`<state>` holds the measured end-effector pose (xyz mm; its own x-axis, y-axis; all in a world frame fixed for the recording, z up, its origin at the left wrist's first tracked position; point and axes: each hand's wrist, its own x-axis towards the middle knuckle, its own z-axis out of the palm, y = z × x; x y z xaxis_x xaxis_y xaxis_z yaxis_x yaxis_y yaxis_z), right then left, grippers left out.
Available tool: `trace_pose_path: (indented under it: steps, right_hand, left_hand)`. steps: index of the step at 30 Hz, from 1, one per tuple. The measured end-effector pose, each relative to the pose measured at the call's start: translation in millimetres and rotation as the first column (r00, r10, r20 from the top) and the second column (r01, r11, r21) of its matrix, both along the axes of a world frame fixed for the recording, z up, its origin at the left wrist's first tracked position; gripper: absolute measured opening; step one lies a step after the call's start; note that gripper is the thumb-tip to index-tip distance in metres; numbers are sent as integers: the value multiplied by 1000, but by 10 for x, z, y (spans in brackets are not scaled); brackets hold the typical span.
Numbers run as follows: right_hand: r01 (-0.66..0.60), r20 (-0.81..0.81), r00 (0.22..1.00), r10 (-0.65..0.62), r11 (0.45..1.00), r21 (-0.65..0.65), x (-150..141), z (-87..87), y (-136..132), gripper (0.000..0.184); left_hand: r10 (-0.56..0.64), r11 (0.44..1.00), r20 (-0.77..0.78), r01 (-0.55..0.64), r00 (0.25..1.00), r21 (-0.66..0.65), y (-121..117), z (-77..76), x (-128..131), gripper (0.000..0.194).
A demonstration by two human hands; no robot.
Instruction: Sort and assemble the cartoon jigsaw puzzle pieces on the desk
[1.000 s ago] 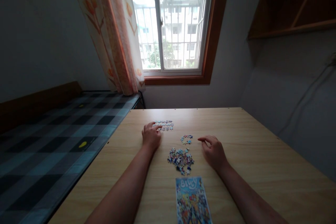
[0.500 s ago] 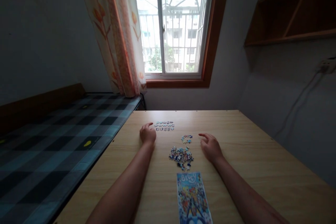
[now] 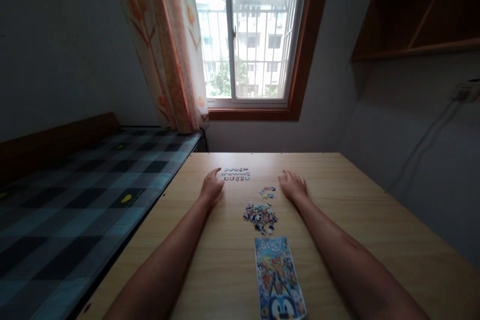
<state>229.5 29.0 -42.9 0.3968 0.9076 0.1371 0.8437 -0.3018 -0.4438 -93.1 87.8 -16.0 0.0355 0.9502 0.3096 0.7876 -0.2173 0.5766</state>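
Note:
My left hand (image 3: 212,185) rests on the table just left of several rows of puzzle pieces (image 3: 236,174), fingers apart and nothing in them. On the other side, my right hand (image 3: 293,184) lies with fingers spread, also holding nothing. Close to its left is a partly joined ring of puzzle pieces (image 3: 267,192). A heap of loose puzzle pieces (image 3: 260,217) sits between my forearms. Nearer to me lies a colourful puzzle box (image 3: 279,277) printed with cartoon characters and a blue dog's face.
All the pieces lie on a light wooden table (image 3: 225,270). A bed with a checked cover (image 3: 93,200) runs along the left. Ahead are a window (image 3: 255,35) and a flowered curtain (image 3: 168,45). A wooden shelf (image 3: 416,52) hangs at the upper right.
My right hand has moved forward and left, and its fingers have spread. My left hand has shifted slightly and opened out. The view has tilted a little, showing more of the box.

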Motion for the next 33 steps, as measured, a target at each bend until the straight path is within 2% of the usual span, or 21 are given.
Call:
trace_pose_path:
  steps: [3,9,14,18,20,23,24,27,30,33]
  right_hand:
    - [62,-9,998,-62,998,-20,-12,40,275,54]
    - [60,-26,998,-60,998,-10,-42,46,674,56]
    - [13,-35,999,-13,1000,8,4,-5,760,55]
    - [-70,-18,997,73,989,128,-15,-14,733,52]
    - [-142,30,990,139,966,216,-78,28,698,50]
    - [-316,165,947,276,895,316,-239,151,625,39]
    - [-393,209,917,340,865,312,-305,200,598,35]
    - [-583,300,805,512,775,242,-510,326,517,36]
    - [-658,312,743,592,731,180,-676,384,452,33]
    - [-685,305,714,630,719,118,-772,380,413,31]
  left_hand:
    - [60,995,-70,-54,996,81,-33,-51,53,53]
    - [66,990,-247,-32,967,138,-151,-72,126,49]
    - [69,994,-344,-37,936,99,-253,-8,185,39]
    - [71,996,-378,-43,923,82,-276,2,205,39]
    - [67,996,-390,-42,918,73,-282,2,208,40]
    - [69,997,-396,-48,915,63,-293,13,213,41]
    - [71,997,-395,-50,916,62,-297,19,214,41]
    - [67,997,-395,-48,916,57,-305,30,215,39]
    - [64,997,-403,-41,913,63,-305,27,210,39]
    - [74,996,-402,-45,913,81,-300,18,207,38]
